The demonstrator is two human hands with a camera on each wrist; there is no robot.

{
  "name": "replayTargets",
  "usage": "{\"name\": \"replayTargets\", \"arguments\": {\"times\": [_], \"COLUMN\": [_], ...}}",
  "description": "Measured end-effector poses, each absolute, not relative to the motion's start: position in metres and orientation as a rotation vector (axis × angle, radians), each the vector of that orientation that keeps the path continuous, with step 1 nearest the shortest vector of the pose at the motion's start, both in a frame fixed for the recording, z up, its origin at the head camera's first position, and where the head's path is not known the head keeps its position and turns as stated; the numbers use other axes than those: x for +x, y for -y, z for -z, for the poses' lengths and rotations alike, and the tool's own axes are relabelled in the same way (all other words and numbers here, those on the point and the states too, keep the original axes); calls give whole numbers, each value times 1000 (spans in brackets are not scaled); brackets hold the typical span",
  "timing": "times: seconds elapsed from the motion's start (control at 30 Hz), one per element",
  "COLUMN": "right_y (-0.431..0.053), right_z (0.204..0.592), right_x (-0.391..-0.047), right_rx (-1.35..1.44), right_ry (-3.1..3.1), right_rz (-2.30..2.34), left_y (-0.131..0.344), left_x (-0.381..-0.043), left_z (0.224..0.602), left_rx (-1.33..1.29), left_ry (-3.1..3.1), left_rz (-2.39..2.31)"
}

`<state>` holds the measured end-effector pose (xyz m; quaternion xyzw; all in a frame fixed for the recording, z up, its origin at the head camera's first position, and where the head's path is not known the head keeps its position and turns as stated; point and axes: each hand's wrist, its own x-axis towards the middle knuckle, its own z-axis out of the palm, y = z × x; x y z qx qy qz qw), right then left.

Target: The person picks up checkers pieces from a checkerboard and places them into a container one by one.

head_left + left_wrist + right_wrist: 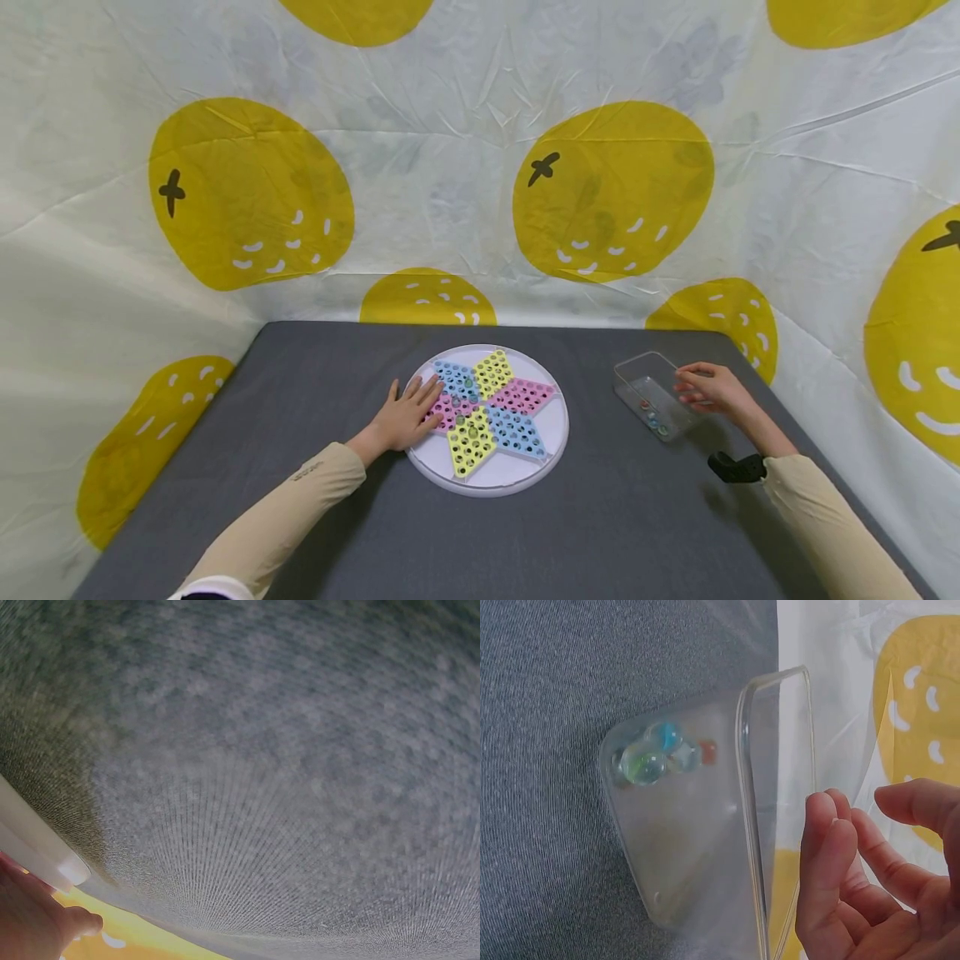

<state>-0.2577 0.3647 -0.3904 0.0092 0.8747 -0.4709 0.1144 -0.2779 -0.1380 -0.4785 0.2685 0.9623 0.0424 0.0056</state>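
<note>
A round white Chinese checkers board [513, 477] lies on the table, its star of pink, blue and yellow sections dotted with holes. Several marbles sit in holes on its left half. My left hand [405, 414] rests on the board's left side, fingers spread over a pink and a blue section. To the right stands a clear plastic box [697, 847] with several glass marbles [643, 766] gathered at one end. My right hand [711, 388] is at the box's right rim. In the right wrist view its fingers are loosely bent by the rim, thumb apart from them.
Dark grey cloth [480, 550] covers the table. A pale curtain [435, 200] printed with yellow fruit hangs behind and along both sides. A black strap [737, 468] juts from the right wrist.
</note>
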Motion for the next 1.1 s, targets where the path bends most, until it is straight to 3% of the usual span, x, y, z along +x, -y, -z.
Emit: {"name": "replayTargets", "arguments": {"times": [1.1], "right_y": [-314], "right_z": [384], "right_x": [-258], "right_rx": [-81], "right_ry": [-2549], "right_rz": [1331], "left_y": [138], "left_x": [-278], "left_z": [478], "left_rx": [859], "left_ry": [-3017], "left_rz": [-144]}}
